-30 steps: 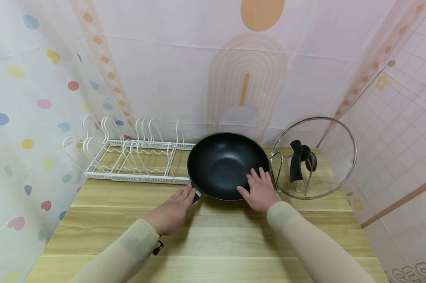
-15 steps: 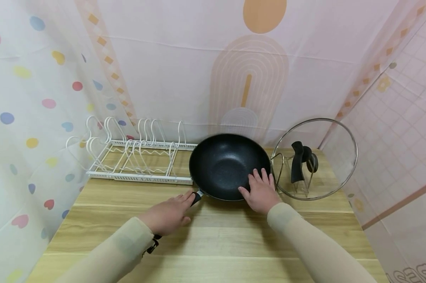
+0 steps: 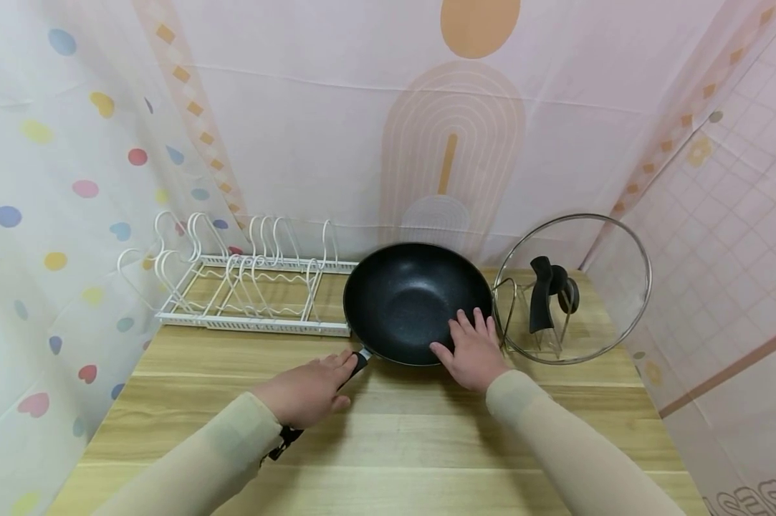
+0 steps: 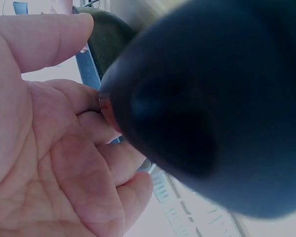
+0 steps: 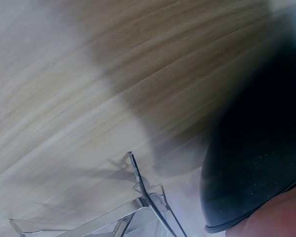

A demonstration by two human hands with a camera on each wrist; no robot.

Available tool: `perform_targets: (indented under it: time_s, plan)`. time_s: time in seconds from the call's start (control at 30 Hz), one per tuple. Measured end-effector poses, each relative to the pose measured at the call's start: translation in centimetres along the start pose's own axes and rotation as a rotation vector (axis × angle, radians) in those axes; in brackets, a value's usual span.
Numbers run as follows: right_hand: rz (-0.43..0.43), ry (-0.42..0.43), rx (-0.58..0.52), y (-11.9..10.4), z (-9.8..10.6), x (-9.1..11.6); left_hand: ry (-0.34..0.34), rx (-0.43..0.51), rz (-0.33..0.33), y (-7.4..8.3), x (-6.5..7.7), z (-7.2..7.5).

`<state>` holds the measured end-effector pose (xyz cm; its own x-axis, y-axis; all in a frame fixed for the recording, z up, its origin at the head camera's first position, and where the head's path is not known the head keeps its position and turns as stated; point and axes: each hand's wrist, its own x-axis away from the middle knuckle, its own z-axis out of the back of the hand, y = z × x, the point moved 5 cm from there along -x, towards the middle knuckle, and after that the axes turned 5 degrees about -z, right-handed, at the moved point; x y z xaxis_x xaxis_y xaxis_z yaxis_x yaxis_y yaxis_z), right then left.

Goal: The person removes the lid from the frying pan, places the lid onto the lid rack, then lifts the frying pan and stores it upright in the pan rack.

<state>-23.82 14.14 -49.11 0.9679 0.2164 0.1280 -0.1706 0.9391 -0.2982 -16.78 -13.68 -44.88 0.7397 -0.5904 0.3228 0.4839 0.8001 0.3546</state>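
Note:
A black wok (image 3: 416,304) sits on the wooden table, its handle (image 3: 360,360) toward the near left. My left hand (image 3: 310,390) lies over that handle, fingers touching it and thumb held apart. In the left wrist view the fingers of my left hand (image 4: 74,143) are loosely bent beside the dark handle (image 4: 202,108), which fills much of the picture. My right hand (image 3: 474,352) rests on the wok's right near rim, fingers spread on its inner wall. In the right wrist view only a sliver of this hand (image 5: 276,217) shows, against the wok (image 5: 261,143).
A white wire rack (image 3: 252,326) with upright loops stands left of the wok, close to it. On the right, a glass lid (image 3: 610,315) with a black handle (image 3: 540,295) leans upright in a metal wire stand (image 3: 511,304). Printed curtains (image 3: 310,143) hang behind.
My left hand has drawn back slightly along the handle toward the near left, and its thumb has come into sight. My right hand and the wok stay almost where they were.

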Motion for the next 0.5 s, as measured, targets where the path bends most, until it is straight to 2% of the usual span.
perform_targets:
  time_s: [0.33,0.5]
  plan:
    - [0.006,0.004,0.008,0.47,0.50,-0.20,-0.019,-0.027,0.000,0.74,-0.23,-0.33]
    - [0.016,-0.005,-0.010,-0.11,0.43,0.04,-0.018,-0.059,-0.012,0.86,-0.33,-0.42]
